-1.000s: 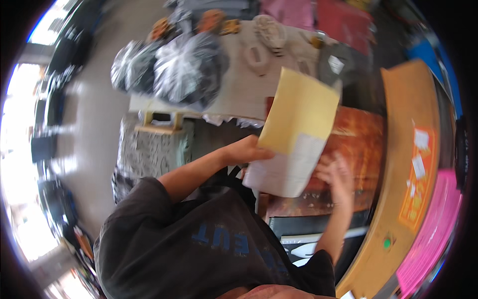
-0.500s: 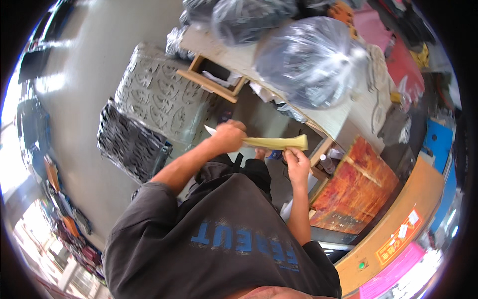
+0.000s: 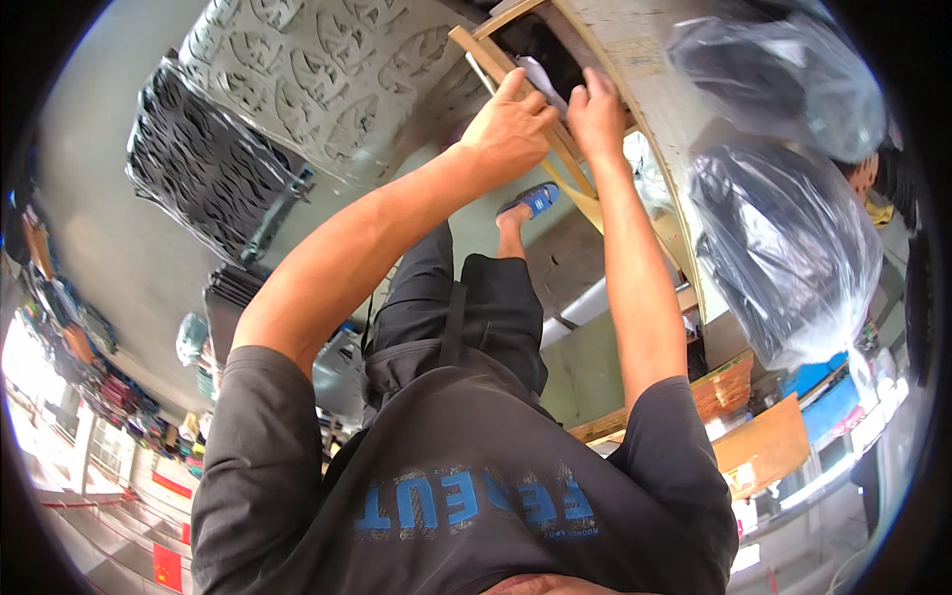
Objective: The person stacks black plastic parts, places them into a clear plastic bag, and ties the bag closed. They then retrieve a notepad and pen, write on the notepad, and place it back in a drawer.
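Observation:
My left hand (image 3: pixel 511 121) is closed at the front of a pulled-out wooden drawer (image 3: pixel 483 50). From its grip a yellow strip (image 3: pixel 579 200) trails down toward the right, partly behind my right forearm. A thin white tip (image 3: pixel 480 71) shows past the fingers on the far side; its kind is unclear. Over the drawer's right part reaches my right hand (image 3: pixel 598 117), its fingertips bent and slightly blurred. Whether they hold anything cannot be made out. White paper (image 3: pixel 541 81) lies inside the dark drawer between the two hands.
The drawer belongs to a pale worktable (image 3: pixel 645 69) carrying clear plastic bags (image 3: pixel 783 248) of dark goods. On the left stand plastic-wrapped stacks of grey patterned sheets (image 3: pixel 317 79) and black wavy pieces (image 3: pixel 203 159). My foot in a blue sandal (image 3: pixel 541 201) is below the drawer.
Both hands have moved from in front of my body up to the drawer. My right hand has let go of the yellow strip's wide end, which now hangs from my left hand.

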The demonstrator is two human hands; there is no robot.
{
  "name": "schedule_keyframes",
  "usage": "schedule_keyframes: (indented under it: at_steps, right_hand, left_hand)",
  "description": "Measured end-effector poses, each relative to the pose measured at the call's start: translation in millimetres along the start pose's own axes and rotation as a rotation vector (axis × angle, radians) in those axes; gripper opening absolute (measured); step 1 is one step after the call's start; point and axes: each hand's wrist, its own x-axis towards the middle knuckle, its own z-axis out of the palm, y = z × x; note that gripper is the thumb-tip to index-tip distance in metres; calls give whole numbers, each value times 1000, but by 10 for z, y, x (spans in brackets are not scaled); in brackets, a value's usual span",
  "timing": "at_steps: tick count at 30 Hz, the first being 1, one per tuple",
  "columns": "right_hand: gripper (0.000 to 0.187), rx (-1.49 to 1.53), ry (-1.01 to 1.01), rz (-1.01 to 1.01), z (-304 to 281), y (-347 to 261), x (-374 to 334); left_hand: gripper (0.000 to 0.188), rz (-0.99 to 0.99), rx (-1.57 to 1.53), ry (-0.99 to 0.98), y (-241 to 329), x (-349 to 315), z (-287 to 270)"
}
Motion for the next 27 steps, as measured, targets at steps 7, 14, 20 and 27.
schedule_keyframes:
  at_steps: [7, 14, 20, 27]
  right_hand:
    - [44, 68, -309, 183, 108, 43, 147]
    - [49, -35, -66, 153, 186, -118, -130]
    - [53, 47, 106, 238, 48, -129, -74]
    - [30, -113, 120, -183, 191, -512, -92]
  left_hand:
    - [16, 4, -63, 5, 31, -337, 20]
    - [18, 26, -90, -71, -20, -643, 252]
    - [18, 10, -52, -75, 16, -634, 253]
    - [20, -2, -107, -95, 23, -649, 216]
